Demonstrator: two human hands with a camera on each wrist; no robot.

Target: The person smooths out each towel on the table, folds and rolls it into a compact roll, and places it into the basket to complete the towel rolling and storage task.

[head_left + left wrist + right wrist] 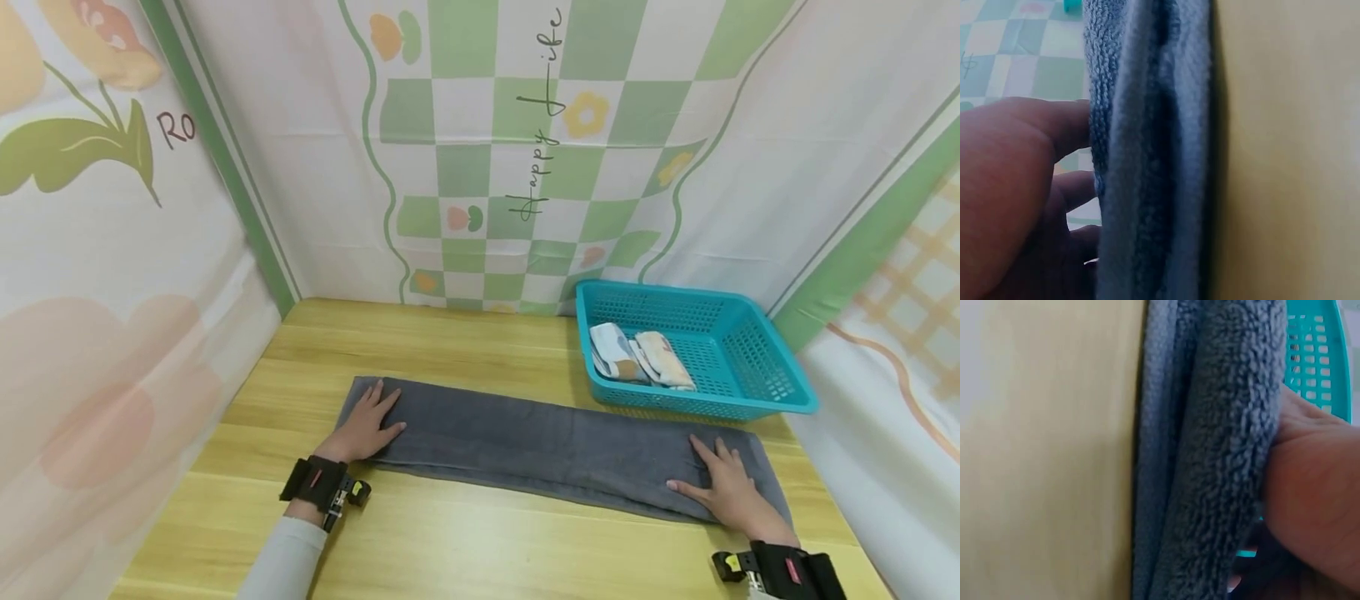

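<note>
Grey terry towel (547,446) lies stretched across the wooden table (465,542) as a long narrow band, running from the left side toward the near right corner. Its edges show layers stacked one over another in both wrist views, so it looks already folded lengthwise at least once. The left hand (365,429) rests flat on the towel's left end, fingers straight and slightly spread, gripping nothing; the left wrist view shows the fingers (1066,128) lying against the pile without curling round it. The right hand (723,487) presses flat on the right end in the same way, fingers extended toward the middle, and the right wrist view shows the palm (1310,487) against the fleecy top layer (1229,462) rather than pinching it. Both hands seem to be smoothing or holding the band down. Just behind the towel's right half sits a teal basket (750,367), which holds two small folded patterned cloths (637,357) at its left side. Judging from that, the lengthwise folding appears done, while folding the long band crosswise into a compact bundle, and putting it with the others in the basket, appears still to remain. Printed fabric backdrops (525,150) enclose the table on three sides.
</note>
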